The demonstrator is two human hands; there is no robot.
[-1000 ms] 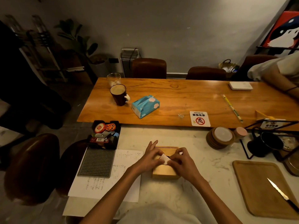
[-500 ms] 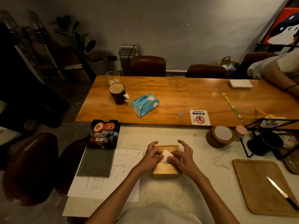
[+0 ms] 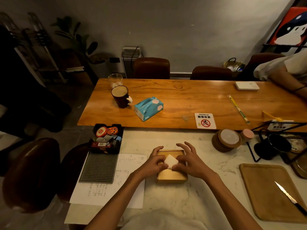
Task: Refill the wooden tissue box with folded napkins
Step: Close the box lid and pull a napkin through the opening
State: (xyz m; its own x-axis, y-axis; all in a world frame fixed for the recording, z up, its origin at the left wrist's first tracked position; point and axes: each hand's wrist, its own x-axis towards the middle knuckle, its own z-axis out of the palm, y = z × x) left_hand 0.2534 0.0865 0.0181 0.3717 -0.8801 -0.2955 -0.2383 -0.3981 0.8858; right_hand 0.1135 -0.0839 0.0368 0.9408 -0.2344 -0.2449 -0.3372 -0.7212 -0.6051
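A small square wooden tissue box (image 3: 172,175) sits on the white marble counter just in front of me. A white folded napkin (image 3: 171,161) sticks up from the middle of its top. My left hand (image 3: 154,163) rests on the box's left side, thumb and forefinger pinching the napkin's left edge. On the right side is my right hand (image 3: 189,161), thumb at the napkin's right edge and the other fingers spread above the box's far corner. A blue soft tissue pack (image 3: 148,108) lies on the wooden table beyond.
A paper sheet (image 3: 109,191), a grey mat (image 3: 98,168) and a black tray of small items (image 3: 106,138) lie left. A wooden board (image 3: 272,191) with a knife (image 3: 289,197) lies right. Coasters (image 3: 226,141), a black mug (image 3: 272,146), a coffee mug (image 3: 120,96) and another person's arm (image 3: 289,77) are beyond.
The napkin stands further out of the box top than a second ago. My right fingers have spread open and lifted off the lid, and both hands shifted slightly apart.
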